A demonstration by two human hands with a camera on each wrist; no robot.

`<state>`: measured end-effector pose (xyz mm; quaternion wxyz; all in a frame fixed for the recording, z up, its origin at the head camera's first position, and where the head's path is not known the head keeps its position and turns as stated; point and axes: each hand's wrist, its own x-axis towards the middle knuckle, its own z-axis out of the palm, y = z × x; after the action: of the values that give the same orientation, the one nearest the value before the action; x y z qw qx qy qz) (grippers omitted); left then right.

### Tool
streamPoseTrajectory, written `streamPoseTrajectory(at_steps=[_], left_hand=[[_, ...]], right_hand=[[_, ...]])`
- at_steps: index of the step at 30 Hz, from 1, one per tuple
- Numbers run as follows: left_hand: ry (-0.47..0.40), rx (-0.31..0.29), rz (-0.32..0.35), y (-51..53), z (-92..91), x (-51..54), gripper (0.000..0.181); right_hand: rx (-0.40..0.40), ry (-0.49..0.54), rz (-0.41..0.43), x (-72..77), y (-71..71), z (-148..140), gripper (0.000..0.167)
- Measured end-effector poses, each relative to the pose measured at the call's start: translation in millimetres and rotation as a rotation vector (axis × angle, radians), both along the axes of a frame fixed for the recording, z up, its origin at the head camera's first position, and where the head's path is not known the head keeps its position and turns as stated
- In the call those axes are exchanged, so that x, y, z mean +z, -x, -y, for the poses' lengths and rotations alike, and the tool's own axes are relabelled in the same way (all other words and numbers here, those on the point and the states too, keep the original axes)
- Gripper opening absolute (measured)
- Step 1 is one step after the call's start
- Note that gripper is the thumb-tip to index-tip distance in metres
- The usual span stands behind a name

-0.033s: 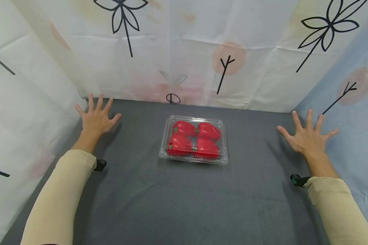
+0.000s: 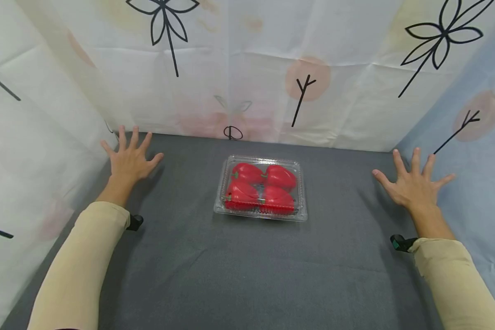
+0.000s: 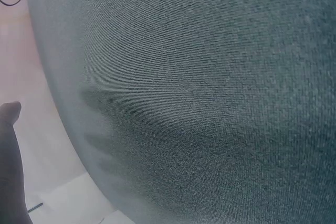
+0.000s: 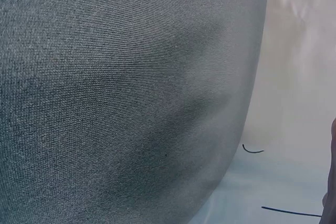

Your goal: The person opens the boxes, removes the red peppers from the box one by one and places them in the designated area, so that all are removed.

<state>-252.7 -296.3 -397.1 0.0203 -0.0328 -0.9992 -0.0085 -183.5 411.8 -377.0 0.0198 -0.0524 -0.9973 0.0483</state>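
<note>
Four red peppers (image 2: 278, 198) sit in a clear box (image 2: 260, 216) on gray cloth (image 2: 247, 275); right of the box, a person's right hand (image 2: 414, 187) spreads empty fingers; left of it, the left hand (image 2: 129, 160) does likewise; behind it hangs a printed curtain (image 2: 346, 96).

Soft light casts blurred shadows across the grey cloth (image 2: 247, 275); both wrist views look dimmer, hazy.

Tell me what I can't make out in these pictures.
Undersides of the red peppers: head view, hidden by their tops.
Underside of the clear box: head view, hidden by the box itself.
Most of the left grip: left wrist view, cut by left edge.
Most of the right grip: right wrist view, cut by right edge.
Upper ends of the sleeves: head view, cut by bottom edge.
</note>
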Motion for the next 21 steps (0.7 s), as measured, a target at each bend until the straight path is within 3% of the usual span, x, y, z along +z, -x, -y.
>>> streamPoseTrajectory(at_steps=[21], left_hand=[[0.004,-0.021,-0.020,-4.1,0.6,-0.2,0.078]], right_hand=[[0.017,-0.004,-0.008,5.1,-2.3,7.9,0.090]])
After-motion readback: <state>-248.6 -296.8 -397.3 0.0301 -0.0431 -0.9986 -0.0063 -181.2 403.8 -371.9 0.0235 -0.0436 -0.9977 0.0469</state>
